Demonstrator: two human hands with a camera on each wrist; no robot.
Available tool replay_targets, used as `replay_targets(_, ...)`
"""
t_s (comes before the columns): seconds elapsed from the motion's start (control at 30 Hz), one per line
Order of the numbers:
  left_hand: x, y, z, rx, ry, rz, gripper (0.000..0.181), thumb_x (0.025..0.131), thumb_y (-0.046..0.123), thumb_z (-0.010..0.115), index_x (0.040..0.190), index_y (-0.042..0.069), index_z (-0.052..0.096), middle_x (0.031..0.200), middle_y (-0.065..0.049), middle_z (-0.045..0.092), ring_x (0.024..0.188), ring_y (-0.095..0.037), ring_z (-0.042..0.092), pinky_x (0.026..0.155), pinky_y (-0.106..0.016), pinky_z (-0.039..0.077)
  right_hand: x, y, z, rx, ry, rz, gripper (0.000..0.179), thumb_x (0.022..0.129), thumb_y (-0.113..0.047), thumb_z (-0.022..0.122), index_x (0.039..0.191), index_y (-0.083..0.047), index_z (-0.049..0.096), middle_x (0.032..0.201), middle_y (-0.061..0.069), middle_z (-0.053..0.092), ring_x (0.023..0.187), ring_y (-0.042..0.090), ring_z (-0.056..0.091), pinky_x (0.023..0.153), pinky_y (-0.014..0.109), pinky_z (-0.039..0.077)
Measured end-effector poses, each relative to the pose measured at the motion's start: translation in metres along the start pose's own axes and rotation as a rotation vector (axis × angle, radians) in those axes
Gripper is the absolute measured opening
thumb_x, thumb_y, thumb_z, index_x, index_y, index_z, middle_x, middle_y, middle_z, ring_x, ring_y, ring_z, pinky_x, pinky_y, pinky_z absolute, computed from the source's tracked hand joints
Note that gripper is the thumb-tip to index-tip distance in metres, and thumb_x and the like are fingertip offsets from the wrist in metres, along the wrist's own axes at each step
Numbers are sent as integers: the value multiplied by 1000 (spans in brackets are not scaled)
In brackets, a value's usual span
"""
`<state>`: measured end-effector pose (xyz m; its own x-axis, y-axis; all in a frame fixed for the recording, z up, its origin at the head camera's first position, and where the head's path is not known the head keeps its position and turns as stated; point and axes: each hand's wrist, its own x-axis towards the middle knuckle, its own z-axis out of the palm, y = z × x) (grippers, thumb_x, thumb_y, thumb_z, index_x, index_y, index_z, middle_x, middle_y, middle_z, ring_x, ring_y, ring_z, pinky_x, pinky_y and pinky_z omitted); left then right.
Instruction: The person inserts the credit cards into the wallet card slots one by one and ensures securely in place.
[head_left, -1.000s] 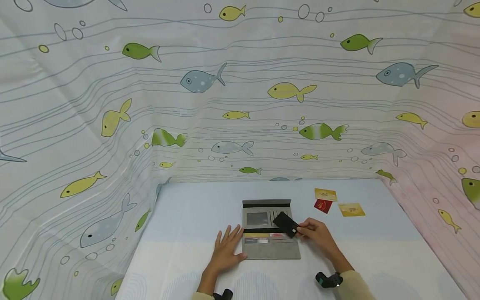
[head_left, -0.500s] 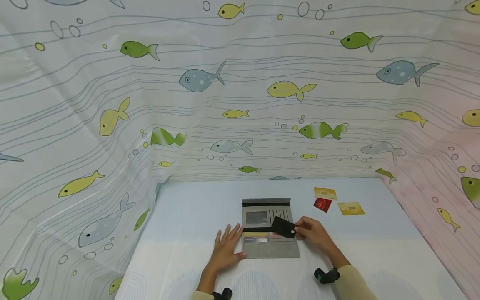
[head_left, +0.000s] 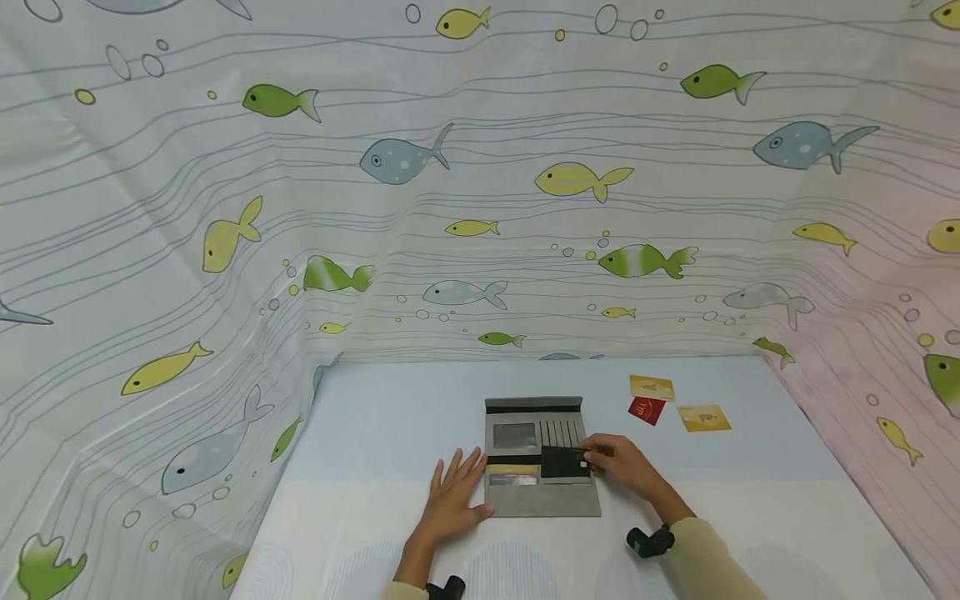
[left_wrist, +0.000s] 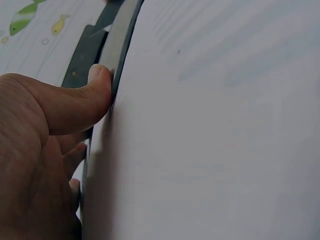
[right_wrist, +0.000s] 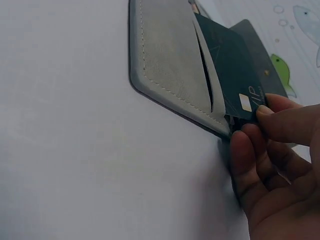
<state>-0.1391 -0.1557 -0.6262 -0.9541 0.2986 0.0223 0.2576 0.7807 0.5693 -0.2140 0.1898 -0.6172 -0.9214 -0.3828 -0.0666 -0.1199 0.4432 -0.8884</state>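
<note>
A grey wallet lies unfolded on the table, with a clear window and several card slots on its far half. My right hand pinches a black VIP card by its right end. In the right wrist view the black card lies along a slot in the wallet's near half, its lower edge at the slot's mouth; how deep it sits is hidden. My left hand rests at the wallet's left edge with fingers spread. In the left wrist view its thumb touches the wallet's edge.
Two yellow cards, one farther back and one to the right, lie beyond my right hand with a red VIP card. Other cards sit in the wallet's left slots. A fish-patterned curtain surrounds the table.
My right hand has turned the black card from a slant to level with the wallet and lowered it onto the right-hand slot of the near half. My left hand has stayed put.
</note>
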Motion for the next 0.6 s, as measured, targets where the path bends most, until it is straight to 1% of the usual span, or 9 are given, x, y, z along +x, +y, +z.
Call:
replay_targets(0.2,0,0,0,-1,-5,-9,83,84,41,73,153,11,40,163,-11,34,153,-43,18,121,-66,3,2,0,1,-28,-10,4,22,98,-7,60,117,-5,72,88,5,66,71,13,59,61,22,51)
replay_targets(0.33,0,0,-1,5,-7,-10,83,83,40,73,153,11,40,162,-11,34,153,-42,19,121,-66,4,2,-3,3,-51,-4,15,23,98,-6,60,117,-6,72,95,7,68,72,13,59,62,22,51)
replay_targets(0.5,0,1,-1,5,-8,-5,82,83,40,73,153,10,41,162,-11,34,153,-43,19,120,-67,4,0,-7,4,-103,-4,19,21,98,-7,60,113,-10,74,111,10,72,91,16,62,75,24,55)
replay_targets(0.57,0,1,-2,4,-8,-6,82,83,41,73,153,11,41,162,-11,34,153,-43,19,121,-66,3,0,-7,4,-118,-8,13,20,97,-8,60,111,-11,74,114,10,72,97,17,62,80,24,55)
replay_targets(0.6,0,1,-2,2,-8,-7,82,83,41,73,153,11,41,162,-11,34,153,-43,19,121,-66,3,0,-6,5,-122,-11,12,20,98,-8,60,111,-11,74,113,9,72,97,17,61,80,24,54)
